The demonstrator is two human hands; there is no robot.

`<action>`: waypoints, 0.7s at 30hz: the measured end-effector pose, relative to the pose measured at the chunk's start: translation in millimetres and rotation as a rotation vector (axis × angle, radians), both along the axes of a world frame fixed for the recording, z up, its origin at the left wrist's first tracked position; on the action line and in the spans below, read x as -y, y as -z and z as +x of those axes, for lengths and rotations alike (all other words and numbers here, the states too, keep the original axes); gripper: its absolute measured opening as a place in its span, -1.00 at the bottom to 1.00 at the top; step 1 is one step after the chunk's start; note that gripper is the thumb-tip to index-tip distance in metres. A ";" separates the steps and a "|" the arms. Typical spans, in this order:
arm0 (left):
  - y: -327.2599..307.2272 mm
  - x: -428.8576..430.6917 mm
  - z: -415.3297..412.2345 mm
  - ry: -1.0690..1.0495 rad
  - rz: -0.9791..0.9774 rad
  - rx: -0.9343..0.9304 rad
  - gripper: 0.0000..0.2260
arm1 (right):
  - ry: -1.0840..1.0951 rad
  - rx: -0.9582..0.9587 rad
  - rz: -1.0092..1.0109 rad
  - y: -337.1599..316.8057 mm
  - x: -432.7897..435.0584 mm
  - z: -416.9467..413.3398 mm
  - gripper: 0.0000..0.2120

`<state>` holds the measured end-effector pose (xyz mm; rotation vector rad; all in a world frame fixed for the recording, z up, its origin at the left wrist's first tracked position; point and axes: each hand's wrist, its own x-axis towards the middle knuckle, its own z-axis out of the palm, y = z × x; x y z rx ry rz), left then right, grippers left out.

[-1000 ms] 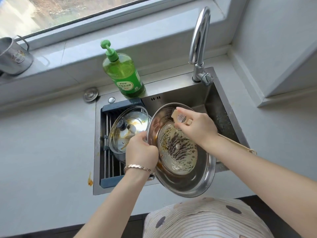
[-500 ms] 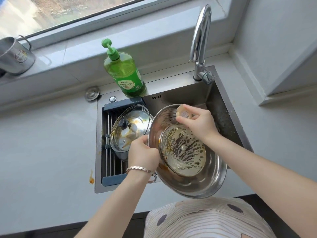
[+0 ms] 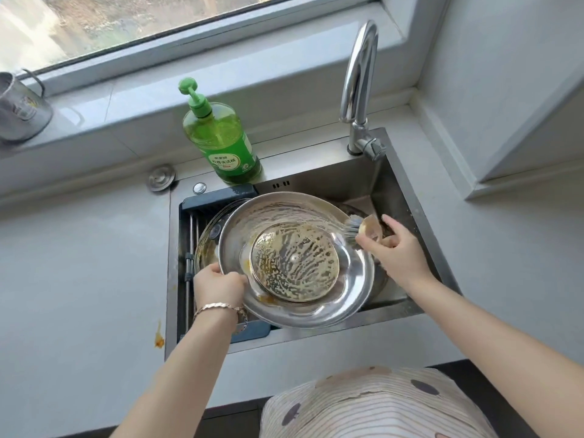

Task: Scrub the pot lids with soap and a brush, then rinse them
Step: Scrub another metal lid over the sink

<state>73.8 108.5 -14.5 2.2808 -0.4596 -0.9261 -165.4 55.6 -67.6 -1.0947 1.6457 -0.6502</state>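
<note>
My left hand [image 3: 219,287] grips the steel lid [image 3: 294,257] by its near-left rim, fingers curled over the edge, holding it above the sink [image 3: 331,184] with the underside turned up at me. My right hand [image 3: 398,252] is wrapped round the brush [image 3: 357,227], fingers closed on its wooden head, and the bristles sit right on the lid's far-right rim — at the very edge, opposite my holding hand. So the whole job lies left of the bristles and toward me: the round centre panel, streaked with brownish suds, and orange smears down by my left fingers. By my reckoning the next stroke has to sweep in from that rim across the centre, and the right hand is the one placed for it. The glass lid [image 3: 207,248] lies half hidden behind, on the drain rack [image 3: 189,235] at the sink's left — not yet scrubbed, I'd judge. No water runs from the tap [image 3: 358,83].
</note>
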 end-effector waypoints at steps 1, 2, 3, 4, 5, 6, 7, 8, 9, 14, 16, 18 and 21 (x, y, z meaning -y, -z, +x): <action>2.1 -0.2 -2.0 -0.027 -0.006 -0.013 -0.81 | 0.065 0.012 0.035 -0.5 0.5 -1.1 -0.28; 4.1 -0.6 -4.2 -0.049 -0.019 -0.026 -0.79 | 0.102 0.020 0.084 1.0 0.7 -1.0 -0.29; 5.5 -0.7 -6.6 -0.064 -0.030 -0.040 -0.78 | 0.118 0.046 0.148 0.7 0.6 0.7 -0.32; 6.9 -1.1 -9.9 -0.077 -0.041 -0.065 -0.78 | 0.134 0.093 0.227 0.5 1.0 2.9 -0.37; 8.4 -1.8 -13.3 -0.084 -0.054 -0.092 -0.78 | 0.155 0.154 0.304 -0.6 2.6 4.8 -0.45; 8.3 -2.9 -17.6 -0.081 -0.061 -0.120 -0.77 | 0.184 0.209 0.367 -0.5 5.4 5.4 -0.53; 7.2 -4.6 -22.2 -0.071 -0.066 -0.154 -0.76 | 0.215 0.250 0.402 -0.4 8.8 5.2 -0.59; 6.2 -6.6 -25.6 -0.056 -0.064 -0.196 -0.75 | 0.250 0.267 0.414 2.3 12.5 3.2 -0.63; 4.1 -8.5 -28.3 -0.036 -0.054 -0.250 -0.75 | 0.276 0.268 0.404 4.7 15.7 0.4 -0.67; -6.4 -2.8 -5.2 0.263 0.119 -0.427 -0.82 | 0.187 0.248 0.275 -0.2 33.7 -17.2 -0.70; -18.5 9.0 9.7 0.376 0.117 -0.424 -0.84 | 0.091 0.227 0.234 -7.6 45.4 -25.9 -0.68; -32.5 25.0 20.7 0.521 0.077 -0.378 -0.87 | -0.037 0.203 0.217 -18.1 56.3 -29.6 -0.67; -53.1 50.8 22.4 0.730 0.083 -0.365 -0.84 | -0.307 0.191 0.203 -38.2 68.1 -19.6 -0.77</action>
